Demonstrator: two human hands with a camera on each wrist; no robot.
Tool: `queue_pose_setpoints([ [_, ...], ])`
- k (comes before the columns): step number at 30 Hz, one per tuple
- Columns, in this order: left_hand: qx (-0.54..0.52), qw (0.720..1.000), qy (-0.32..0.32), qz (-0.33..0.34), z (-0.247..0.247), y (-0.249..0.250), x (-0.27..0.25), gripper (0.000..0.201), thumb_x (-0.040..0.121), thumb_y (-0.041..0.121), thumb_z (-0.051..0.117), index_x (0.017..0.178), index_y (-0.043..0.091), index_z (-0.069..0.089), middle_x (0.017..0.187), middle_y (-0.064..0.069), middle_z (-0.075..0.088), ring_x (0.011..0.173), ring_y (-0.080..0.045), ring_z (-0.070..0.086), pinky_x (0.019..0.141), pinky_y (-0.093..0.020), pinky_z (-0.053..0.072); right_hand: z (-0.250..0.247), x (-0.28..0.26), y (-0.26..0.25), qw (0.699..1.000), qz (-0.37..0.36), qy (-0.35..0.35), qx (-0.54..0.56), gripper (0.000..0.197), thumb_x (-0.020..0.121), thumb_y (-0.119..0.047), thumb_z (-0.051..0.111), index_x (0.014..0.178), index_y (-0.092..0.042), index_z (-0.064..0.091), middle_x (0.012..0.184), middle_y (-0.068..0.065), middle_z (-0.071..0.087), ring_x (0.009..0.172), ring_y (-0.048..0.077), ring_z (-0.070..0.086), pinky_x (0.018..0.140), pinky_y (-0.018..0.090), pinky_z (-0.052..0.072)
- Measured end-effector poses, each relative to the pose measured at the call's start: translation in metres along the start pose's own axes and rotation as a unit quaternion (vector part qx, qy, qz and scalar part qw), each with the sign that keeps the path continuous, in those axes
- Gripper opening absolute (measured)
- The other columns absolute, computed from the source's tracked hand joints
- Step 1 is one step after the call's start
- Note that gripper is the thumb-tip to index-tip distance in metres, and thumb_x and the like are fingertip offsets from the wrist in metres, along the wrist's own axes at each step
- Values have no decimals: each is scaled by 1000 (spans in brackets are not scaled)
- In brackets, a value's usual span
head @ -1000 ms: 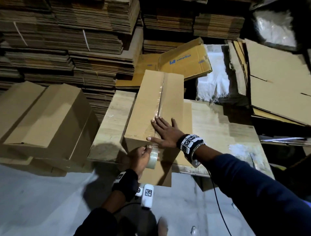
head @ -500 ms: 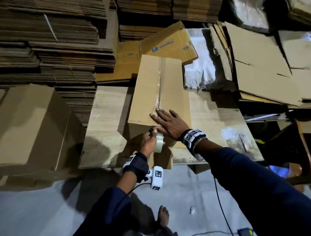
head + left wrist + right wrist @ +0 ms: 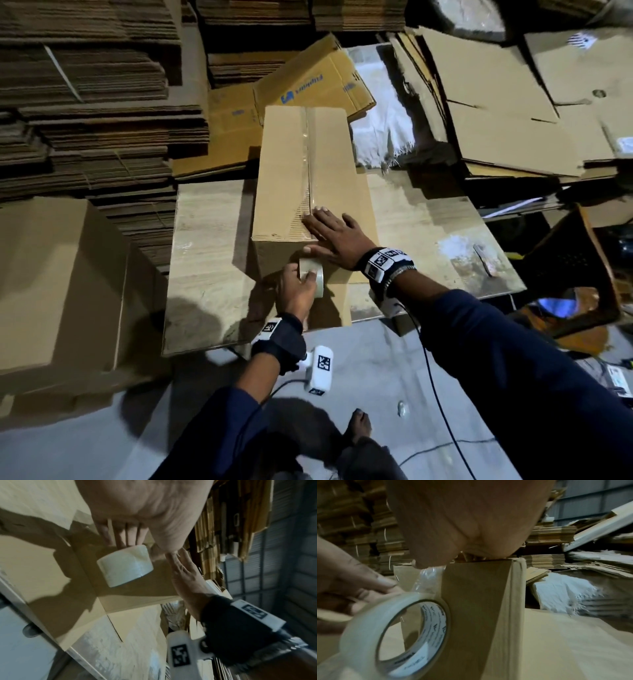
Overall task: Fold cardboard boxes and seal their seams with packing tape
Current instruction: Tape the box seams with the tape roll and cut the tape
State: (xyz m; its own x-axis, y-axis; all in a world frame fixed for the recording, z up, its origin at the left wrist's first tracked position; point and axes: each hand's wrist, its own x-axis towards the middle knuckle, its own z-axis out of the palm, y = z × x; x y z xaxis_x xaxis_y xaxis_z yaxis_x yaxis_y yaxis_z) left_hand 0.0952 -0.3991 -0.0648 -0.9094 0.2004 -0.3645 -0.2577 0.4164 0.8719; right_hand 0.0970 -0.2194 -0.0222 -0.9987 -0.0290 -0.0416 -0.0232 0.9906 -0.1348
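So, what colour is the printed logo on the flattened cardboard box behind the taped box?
Blue, printed on the flattened cardboard box; the head view shows it best.

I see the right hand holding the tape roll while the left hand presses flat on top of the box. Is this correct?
No, the hands are swapped. In the head view, the left hand holds the tape roll, while the right hand presses flat on the box.

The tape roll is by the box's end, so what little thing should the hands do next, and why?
Probably tear the tape. The strip already covers the box top seam, the left hand holds the tape roll against the near end, and the right hand presses flat on top.
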Motion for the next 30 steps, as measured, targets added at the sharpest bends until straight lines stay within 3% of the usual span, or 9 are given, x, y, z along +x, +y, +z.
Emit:
queue_pose_setpoints([
  [3, 22, 983, 118, 142, 12, 14, -23, 21, 90, 20, 68, 109, 23, 59, 110, 2, 64, 103, -25, 62, 90, -45, 54, 7, -34, 11, 994, 45, 92, 31, 68, 106, -64, 29, 163, -27, 25, 170, 2, 26, 158, 19, 17, 119, 53, 23],
  [5, 84, 958, 136, 237, 29, 26, -43, 17, 89, 16, 66, 103, 23, 60, 103, 5, 59, 102, -23, 57, 88, -42, 49, 16, -63, 29, 986, 91, 138, 28, 61, 109, -55, 32, 160, -22, 32, 166, 2, 35, 156, 18, 22, 116, 50, 28],
  [7, 152, 940, 123, 281, 54, 36, -54, 17, 87, 18, 66, 101, 27, 61, 100, 4, 58, 103, -22, 55, 88, -42, 45, 26, -91, 55, 976, 145, 157, 35, 55, 111, -49, 33, 157, -20, 37, 162, 2, 40, 153, 19, 27, 111, 49, 31],
  [12, 222, 929, -25, 294, 151, 40, -55, 17, 89, 16, 64, 103, 26, 65, 104, 2, 64, 101, -23, 61, 82, -36, 39, 62, -160, 158, 961, 261, 64, 68, 55, 106, -42, 46, 154, -17, 40, 155, 8, 43, 143, 29, 37, 104, 56, 42],
  [16, 276, 909, -142, 278, 232, 24, -46, 21, 91, 16, 61, 111, 21, 63, 110, -1, 67, 101, -29, 63, 84, -42, 50, 87, -206, 243, 921, 370, -71, 99, 63, 102, -35, 53, 158, -16, 31, 164, 12, 28, 151, 32, 24, 114, 57, 32],
  [22, 393, 856, -237, 240, 317, -4, -21, 38, 99, 23, 56, 136, 18, 57, 137, -5, 63, 131, -29, 55, 106, -39, 42, 98, -238, 339, 876, 448, -122, 131, 67, 102, -21, 52, 161, -10, 22, 171, 17, 9, 158, 33, 10, 122, 50, 25],
  [26, 464, 818, -274, 199, 346, -20, -9, 63, 102, 26, 53, 160, 11, 34, 170, -10, 26, 157, -27, 26, 125, -41, 25, 106, -241, 382, 855, 487, -125, 130, 88, 101, -29, 62, 165, -12, 4, 173, 10, -1, 160, 28, 2, 119, 53, 29],
  [28, 495, 800, -284, 186, 354, -27, -6, 71, 102, 27, 52, 164, 12, 22, 175, -9, 9, 161, -27, 11, 128, -44, 17, 113, -239, 395, 847, 504, -117, 121, 85, 104, -28, 57, 164, -7, 1, 173, 11, 6, 159, 29, 7, 116, 55, 35],
  [30, 514, 789, -279, 188, 359, -32, -6, 76, 101, 29, 52, 166, 13, 16, 175, -6, 0, 161, -26, 4, 128, -48, 17, 117, -239, 401, 842, 515, -121, 108, 77, 101, -21, 58, 161, -2, 14, 166, 17, 25, 154, 34, 24, 109, 53, 42],
])
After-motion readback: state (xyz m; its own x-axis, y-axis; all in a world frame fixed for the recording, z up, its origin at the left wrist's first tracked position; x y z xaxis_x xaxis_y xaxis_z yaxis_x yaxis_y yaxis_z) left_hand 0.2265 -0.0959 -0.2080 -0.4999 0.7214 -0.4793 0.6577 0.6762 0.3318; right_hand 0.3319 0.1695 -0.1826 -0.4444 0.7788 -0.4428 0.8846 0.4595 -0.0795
